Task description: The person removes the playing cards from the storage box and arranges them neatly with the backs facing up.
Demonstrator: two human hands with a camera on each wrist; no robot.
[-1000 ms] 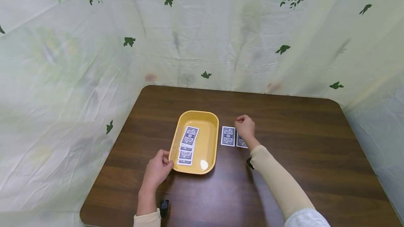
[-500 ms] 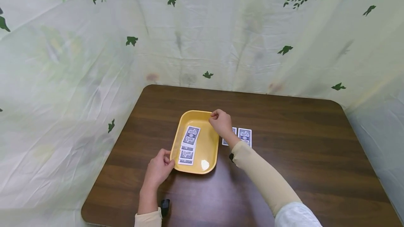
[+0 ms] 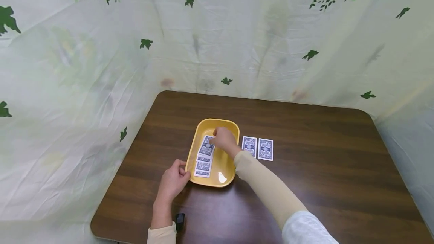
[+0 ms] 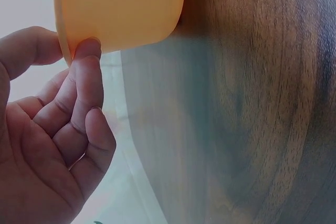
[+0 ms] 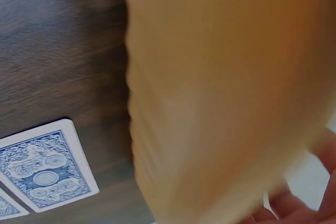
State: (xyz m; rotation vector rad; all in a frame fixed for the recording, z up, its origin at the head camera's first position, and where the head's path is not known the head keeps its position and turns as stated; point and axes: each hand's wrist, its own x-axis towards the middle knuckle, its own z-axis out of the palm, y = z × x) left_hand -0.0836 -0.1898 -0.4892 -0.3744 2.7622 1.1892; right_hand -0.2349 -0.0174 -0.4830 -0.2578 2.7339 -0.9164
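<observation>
Several blue-backed playing cards [image 3: 203,165] lie in an overlapping column along the left side of a yellow tray [image 3: 225,163]. My left hand [image 3: 173,182] pinches the tray's rim at the near left corner; in the left wrist view the thumb and fingers [image 4: 88,51] grip either side of the wall. Inside the tray, my right hand [image 3: 224,139] reaches over the topmost card [image 3: 206,147], loosely bent fingertips right at its upper right edge. In the right wrist view the tray wall [image 5: 210,98] hides most of that hand, and a gap shows between its fingers.
Two more face-down cards, a left one [image 3: 249,144] and a right one [image 3: 265,150], lie side by side on the brown wooden table [image 3: 322,168], just right of the tray. A leaf-patterned curtain [image 3: 257,48] hangs behind the table.
My right hand has moved left from above the two table cards, over the tray's right rim, to the top card inside. The left hand has kept its grip on the tray.
</observation>
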